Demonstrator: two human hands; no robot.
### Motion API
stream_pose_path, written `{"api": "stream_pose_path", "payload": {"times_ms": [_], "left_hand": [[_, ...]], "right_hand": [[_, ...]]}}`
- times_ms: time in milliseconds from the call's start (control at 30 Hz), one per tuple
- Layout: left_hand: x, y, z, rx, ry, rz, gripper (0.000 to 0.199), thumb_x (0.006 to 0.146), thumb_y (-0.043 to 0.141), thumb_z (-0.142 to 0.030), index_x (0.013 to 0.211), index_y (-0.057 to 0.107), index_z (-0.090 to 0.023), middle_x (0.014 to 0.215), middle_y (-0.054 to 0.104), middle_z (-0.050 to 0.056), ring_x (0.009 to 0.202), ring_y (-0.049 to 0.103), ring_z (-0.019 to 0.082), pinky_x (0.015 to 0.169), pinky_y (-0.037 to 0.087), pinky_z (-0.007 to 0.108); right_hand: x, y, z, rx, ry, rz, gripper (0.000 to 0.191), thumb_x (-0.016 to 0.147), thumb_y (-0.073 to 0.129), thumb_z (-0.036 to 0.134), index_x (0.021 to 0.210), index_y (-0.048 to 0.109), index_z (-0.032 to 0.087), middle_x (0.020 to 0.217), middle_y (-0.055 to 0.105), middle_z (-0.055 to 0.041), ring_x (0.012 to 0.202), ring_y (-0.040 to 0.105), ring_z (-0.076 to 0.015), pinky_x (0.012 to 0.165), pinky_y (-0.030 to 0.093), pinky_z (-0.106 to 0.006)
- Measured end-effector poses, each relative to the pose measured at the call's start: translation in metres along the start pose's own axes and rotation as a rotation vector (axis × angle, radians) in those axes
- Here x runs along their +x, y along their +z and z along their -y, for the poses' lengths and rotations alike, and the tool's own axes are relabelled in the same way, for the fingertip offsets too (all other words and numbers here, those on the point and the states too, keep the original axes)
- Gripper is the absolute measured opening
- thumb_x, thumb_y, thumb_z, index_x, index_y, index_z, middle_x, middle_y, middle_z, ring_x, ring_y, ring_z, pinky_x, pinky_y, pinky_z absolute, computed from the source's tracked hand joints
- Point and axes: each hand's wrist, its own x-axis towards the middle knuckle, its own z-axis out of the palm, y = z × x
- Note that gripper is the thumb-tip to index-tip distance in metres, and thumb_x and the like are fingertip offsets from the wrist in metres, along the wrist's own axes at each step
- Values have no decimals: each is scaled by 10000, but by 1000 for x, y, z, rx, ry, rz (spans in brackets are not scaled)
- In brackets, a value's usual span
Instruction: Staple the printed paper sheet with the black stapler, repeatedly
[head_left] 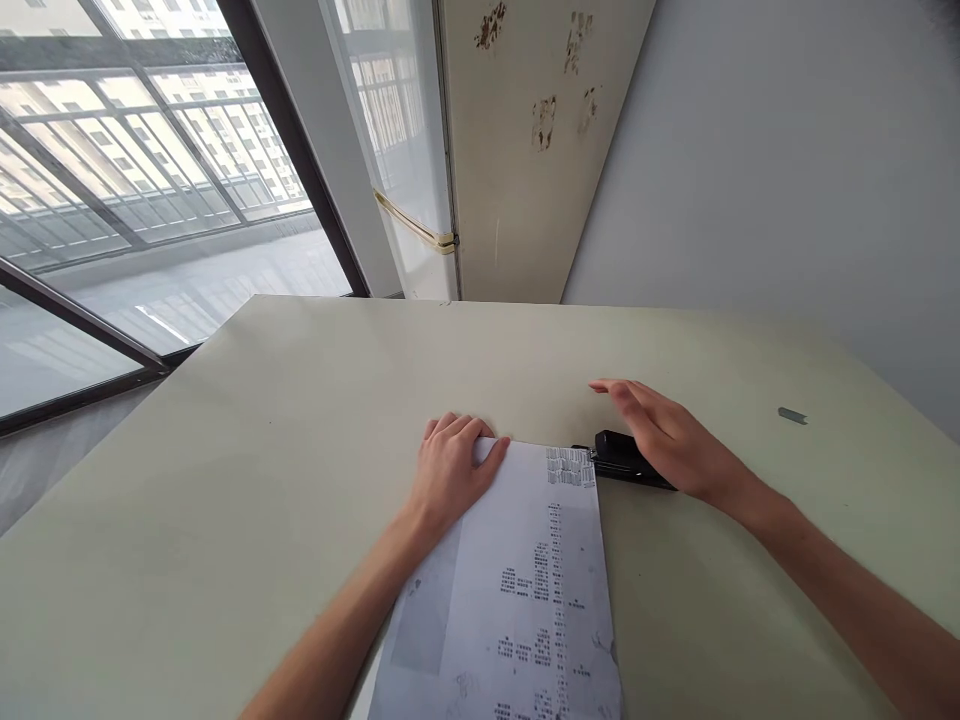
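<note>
Printed sheets of paper (525,560) lie on the table, their text running sideways. My left hand (451,470) grips their far left corner, thumb on top and fingers curled at the edge. A black stapler (619,457) lies at the far right corner of the sheets, its front end meeting the paper edge. Over the back part of the stapler is my right hand (667,430), fingers stretched out and holding nothing. It hides part of the stapler; whether the palm touches it I cannot tell.
The pale table (300,420) stretches out on all sides of the paper. A small grey strip (792,415) lies on its right side. Past the far edge stands a fridge-like cabinet (517,200) with a gold handle, beside a grey wall (787,170). Windows (150,150) are at left.
</note>
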Motion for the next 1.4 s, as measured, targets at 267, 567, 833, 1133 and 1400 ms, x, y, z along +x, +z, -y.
{"api": "stream_pose_path", "payload": {"times_ms": [267, 567, 833, 1133, 1400], "left_hand": [[-1, 0, 0, 9, 0, 5, 222, 990, 610, -373, 817, 651, -242, 889, 759, 10, 912, 641, 239, 899, 439, 429], [-2, 1, -1, 7, 0, -8, 223, 994, 607, -370, 819, 652, -240, 893, 769, 13, 911, 645, 241, 908, 442, 436], [-2, 3, 1, 5, -1, -6, 226, 995, 605, -380, 820, 654, -247, 897, 774, 15, 910, 648, 247, 908, 447, 439], [-2, 2, 0, 7, -11, -1, 227, 988, 605, -376, 814, 655, -240, 889, 770, 17, 913, 643, 247, 902, 446, 441], [-3, 3, 0, 4, -11, -4, 223, 981, 605, -373, 805, 652, -244, 873, 766, 18, 901, 636, 246, 906, 446, 438]], "right_hand": [[27, 14, 5, -122, 6, 178, 674, 1043, 224, 719, 1377, 662, 331, 1536, 604, -1, 1486, 478, -314, 1204, 417, -463], [21, 20, 18, -204, 44, 180, 621, 1064, 236, 645, 1395, 640, 309, 1571, 567, -2, 1520, 425, -313, 1237, 371, -524], [25, 27, 8, -274, -12, 151, 593, 1062, 254, 636, 1310, 691, 321, 1532, 601, -23, 1479, 473, -334, 1208, 405, -532], [25, 28, 10, -277, 26, 129, 534, 1074, 266, 577, 1315, 674, 330, 1548, 585, 1, 1487, 460, -312, 1228, 374, -551], [26, 27, 5, -239, 30, 108, 553, 1066, 268, 610, 1320, 676, 335, 1559, 578, 4, 1502, 450, -310, 1243, 359, -549]]}}
